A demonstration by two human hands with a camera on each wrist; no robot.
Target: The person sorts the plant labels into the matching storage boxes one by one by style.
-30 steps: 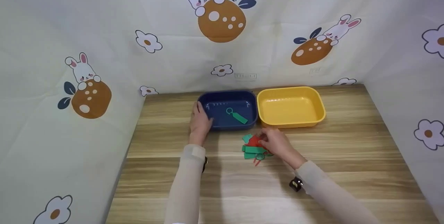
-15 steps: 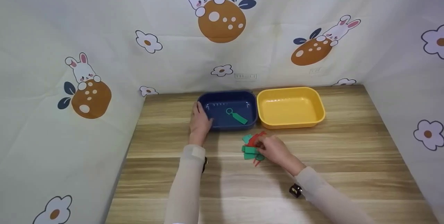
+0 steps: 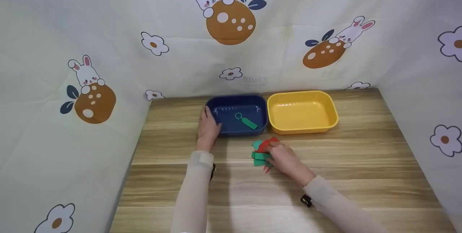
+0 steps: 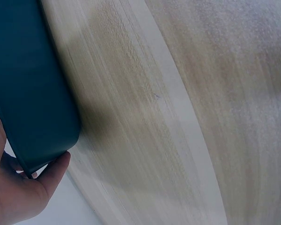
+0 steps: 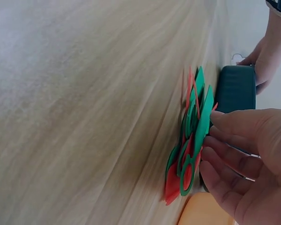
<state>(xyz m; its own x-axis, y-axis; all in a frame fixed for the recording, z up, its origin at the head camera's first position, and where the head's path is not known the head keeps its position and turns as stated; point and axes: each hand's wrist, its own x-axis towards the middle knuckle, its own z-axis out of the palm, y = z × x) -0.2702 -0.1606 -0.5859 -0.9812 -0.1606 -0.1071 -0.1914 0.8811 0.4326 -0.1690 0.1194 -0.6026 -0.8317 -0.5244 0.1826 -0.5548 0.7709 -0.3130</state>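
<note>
My left hand (image 3: 209, 128) grips the near left corner of a dark blue bin (image 3: 236, 133), its thumb on the near side in the head view. A green tag with a ring at one end (image 3: 249, 123) lies inside that bin. On the table in front, red and green tags overlap in a small pile (image 3: 261, 156). My right hand (image 3: 285, 157) is at the pile's right side. In the right wrist view its thumb and fingers (image 5: 222, 159) stand apart, at the edge of a green ringed tag (image 5: 203, 122). Its fingertips partly hide the red pieces.
A yellow bin (image 3: 303, 131) stands against the blue bin's right side. Both are near the back edge of the wood-patterned table (image 3: 173, 197). A printed fabric screen (image 3: 180, 70) rises behind and along both sides.
My right hand has moved slightly left and down over the pile, and its fingers have spread apart. Some red and green pieces have shifted. My left hand and both bins have stayed put.
</note>
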